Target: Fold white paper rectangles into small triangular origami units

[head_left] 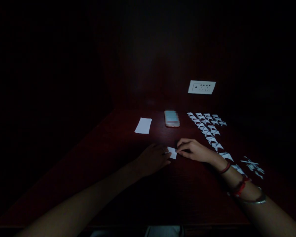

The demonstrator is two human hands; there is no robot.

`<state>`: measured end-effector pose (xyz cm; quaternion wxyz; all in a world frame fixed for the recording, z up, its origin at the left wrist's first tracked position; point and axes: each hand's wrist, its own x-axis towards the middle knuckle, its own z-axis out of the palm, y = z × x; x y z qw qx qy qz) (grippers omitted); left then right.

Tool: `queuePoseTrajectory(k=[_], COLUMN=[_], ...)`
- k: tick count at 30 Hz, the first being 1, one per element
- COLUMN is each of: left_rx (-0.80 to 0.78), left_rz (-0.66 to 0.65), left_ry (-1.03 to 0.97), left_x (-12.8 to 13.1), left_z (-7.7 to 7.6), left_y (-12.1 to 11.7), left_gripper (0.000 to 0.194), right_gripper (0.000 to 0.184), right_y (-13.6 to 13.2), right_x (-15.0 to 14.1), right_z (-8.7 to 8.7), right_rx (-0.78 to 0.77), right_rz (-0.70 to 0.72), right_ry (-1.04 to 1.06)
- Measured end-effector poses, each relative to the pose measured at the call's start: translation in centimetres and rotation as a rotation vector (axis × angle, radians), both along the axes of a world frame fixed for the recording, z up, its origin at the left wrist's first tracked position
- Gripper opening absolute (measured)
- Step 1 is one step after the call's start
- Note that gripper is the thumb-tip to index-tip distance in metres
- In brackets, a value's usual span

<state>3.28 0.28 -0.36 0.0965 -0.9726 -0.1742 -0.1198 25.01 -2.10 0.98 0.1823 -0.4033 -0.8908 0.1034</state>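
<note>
Deep shadow covers most of the room, with dim light falling on a dark red table [192, 194] and the dark wall behind its far edge. Near the middle of the tabletop lies a small white piece of paper [172, 153], a faint crease across it, between the person's two hands. The right hand [191, 150] pinches its right edge with thumb and forefinger, the other fingers curled. The left hand [153, 159] spreads its fingers over the left part of the paper, touching it; whether these grip or only press, I cannot tell. On the right forearm sit a dark red band [225, 168], a red bracelet [241, 188] and a silver bangle [253, 201].

Beyond the hands, toward the far edge, a phone [172, 118] lies flat, its screen lit and blurred. Left of it rests a stack of blank white paper [143, 125], its sheets slightly out of line. Toward the right edge, folded white paper pieces [208, 133] stand in slanting rows, running from near the far right corner down to the right forearm. Beside their near end, closer to the right edge, lies a loose heap of thin paper strips [254, 167]. On the wall above is a white socket plate [201, 87].
</note>
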Motion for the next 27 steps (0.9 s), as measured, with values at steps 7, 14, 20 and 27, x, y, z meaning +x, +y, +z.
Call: queuePoseTrajectory(k=[7, 14, 20, 27], left_rx=[-0.052, -0.040, -0.058, -0.091], left_rz=[-0.002, 0.012, -0.010, -0.029], left_ry=[-0.021, -0.025, -0.026, -0.040], left_x=[-0.3, -0.2, -0.1, -0.3], left_z=[-0.6, -0.6, -1.1, -1.3], left_y=[0.6, 0.7, 0.5, 0.6], left_gripper=[0.027, 0.028, 0.033, 0.031], right_gripper=[0.023, 0.018, 0.015, 0.035], right_y=[0.2, 0.2, 0.0, 0.5], right_x=[0.3, 0.0, -0.3, -0.1], right_z=[-0.4, -0.6, -0.6, -1.0], right_rx=[-0.009, 0.000, -0.019, -0.027], right_rz=[-0.016, -0.018, -0.036, -0.166], right_ry=[-0.004, -0.011, 0.037, 0.086])
